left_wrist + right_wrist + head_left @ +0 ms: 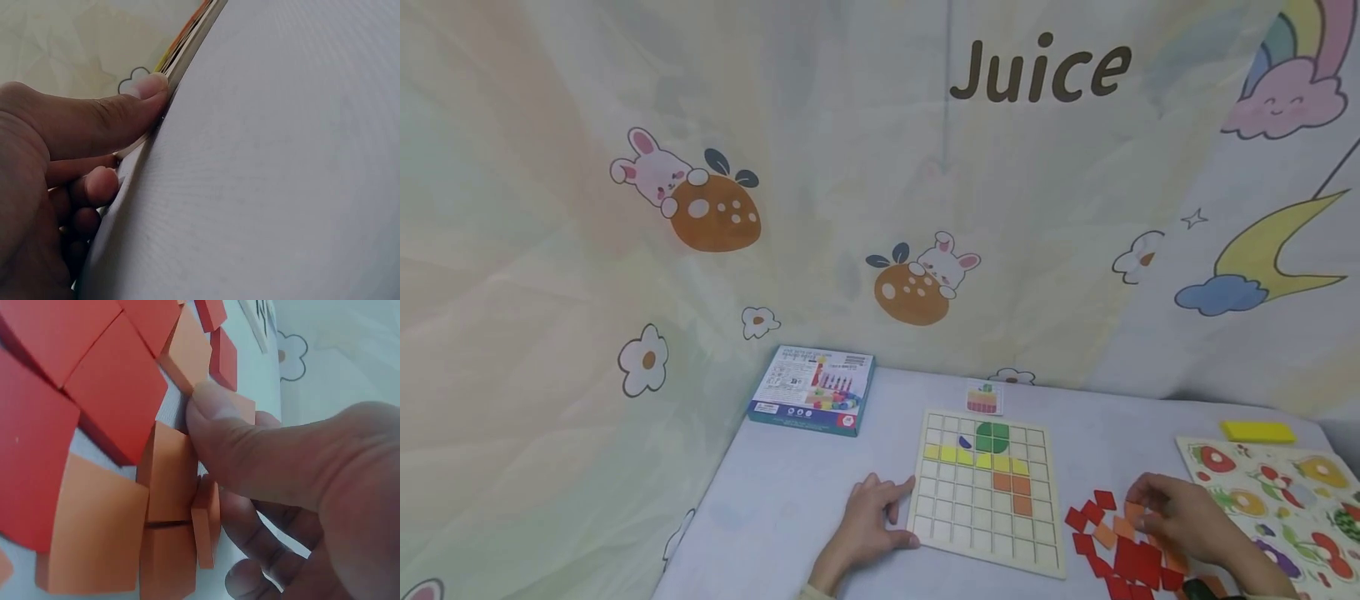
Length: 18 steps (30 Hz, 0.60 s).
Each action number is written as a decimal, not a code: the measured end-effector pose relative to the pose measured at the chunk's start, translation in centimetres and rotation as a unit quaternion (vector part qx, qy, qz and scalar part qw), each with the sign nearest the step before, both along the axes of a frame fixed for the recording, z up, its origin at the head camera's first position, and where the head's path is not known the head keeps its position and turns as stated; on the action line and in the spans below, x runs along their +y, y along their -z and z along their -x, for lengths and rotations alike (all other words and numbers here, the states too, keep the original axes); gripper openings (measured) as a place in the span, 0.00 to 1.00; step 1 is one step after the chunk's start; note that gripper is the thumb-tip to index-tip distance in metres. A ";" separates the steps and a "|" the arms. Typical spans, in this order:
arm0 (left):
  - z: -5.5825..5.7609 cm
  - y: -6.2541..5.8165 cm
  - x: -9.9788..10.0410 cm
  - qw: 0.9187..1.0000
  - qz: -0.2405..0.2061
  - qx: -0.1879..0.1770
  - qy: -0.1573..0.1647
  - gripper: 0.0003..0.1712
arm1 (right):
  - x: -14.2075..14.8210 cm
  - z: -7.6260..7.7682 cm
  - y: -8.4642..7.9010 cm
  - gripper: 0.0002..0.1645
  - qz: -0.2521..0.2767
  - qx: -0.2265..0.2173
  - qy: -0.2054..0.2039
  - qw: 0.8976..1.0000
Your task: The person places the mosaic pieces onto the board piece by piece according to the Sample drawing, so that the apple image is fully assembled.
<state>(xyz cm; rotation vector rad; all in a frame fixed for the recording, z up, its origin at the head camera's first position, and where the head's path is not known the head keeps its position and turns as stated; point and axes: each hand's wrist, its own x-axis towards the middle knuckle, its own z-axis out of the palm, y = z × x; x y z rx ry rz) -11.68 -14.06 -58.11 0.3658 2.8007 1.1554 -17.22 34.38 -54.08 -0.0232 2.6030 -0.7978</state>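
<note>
A white grid board [977, 529] lies on the table. It carries green rounded pieces [992, 437], a row of yellow pieces [957, 456], three orange squares [1022, 505] and a small dark-blue piece [965, 442]. My left hand [871, 523] rests at the board's left edge, thumb and index finger spread apart and touching it. At the right, my right hand [1180, 512] pinches an orange square tile [1133, 510] between thumb and fingers, above a pile of red tiles [1138, 562] and orange tiles [100, 525]. The thumb partly hides the pinched tile in the right wrist view.
Behind the board stands a small picture card [984, 397]. A flat box [811, 390] lies at the back left. A fruit-patterned sheet [1247, 467] and a yellow block [1258, 432] are at the right. A printed curtain [820, 292] hangs behind the table.
</note>
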 end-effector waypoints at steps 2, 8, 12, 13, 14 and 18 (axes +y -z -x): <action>0.0 0.0 0.0 1.000 0.001 -0.002 0.000 0.50 | 0.0 0.0 0.0 0.18 0.000 0.007 -0.001 1.000; 0.0 -0.1 0.0 1.000 0.002 0.002 0.000 0.50 | -0.7 0.0 -0.5 0.28 0.039 0.051 0.007 0.998; -0.1 -0.2 0.0 1.000 0.003 0.007 0.001 0.50 | -2.3 -0.1 -1.0 0.32 0.074 0.058 0.021 0.995; -0.1 -0.2 0.0 1.000 0.003 0.007 0.000 0.50 | -2.9 -0.1 -1.1 0.31 0.084 0.056 0.021 0.995; -0.1 -0.2 0.0 1.000 0.003 0.007 0.000 0.50 | -3.5 -0.2 -1.1 0.29 0.094 0.054 0.022 0.994; -0.1 -0.1 0.0 1.000 0.000 0.001 -0.001 0.50 | -6.2 -0.3 -1.0 0.26 0.128 0.050 0.028 0.990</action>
